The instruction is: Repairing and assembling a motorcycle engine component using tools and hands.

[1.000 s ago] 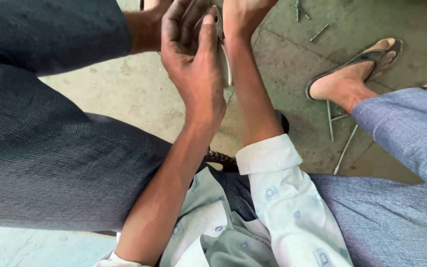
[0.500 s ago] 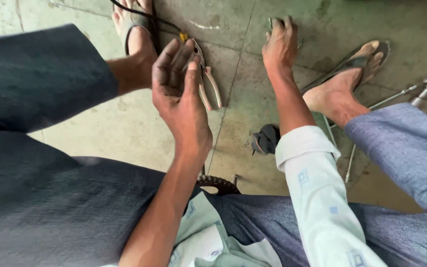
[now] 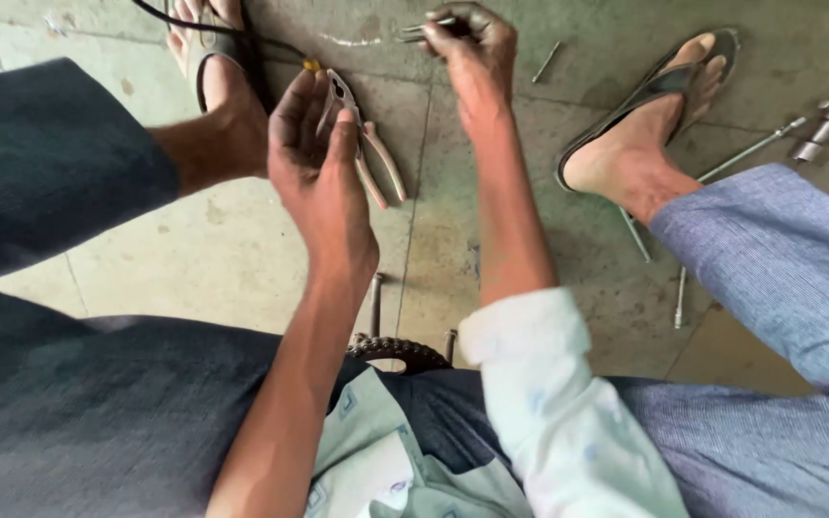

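Note:
My right hand reaches far forward to the concrete floor, its fingers closed on a few thin metal pins that stick out to the left. My left hand hangs over the floor with its fingers apart and holds nothing. Just beyond its fingertips lie pliers with pale pink handles, their jaws partly hidden behind my thumb. My right forearm ends in a white sleeve.
My left foot in a sandal is at the top left with a black cable across it; my right foot in a sandal is at the right. Thin metal rods, a loose nail and a chain piece lie about.
My right hand has gone forward down to the floor and closed on the metal pins. My left hand has dropped lower, toward the pliers. The view has tilted further down.

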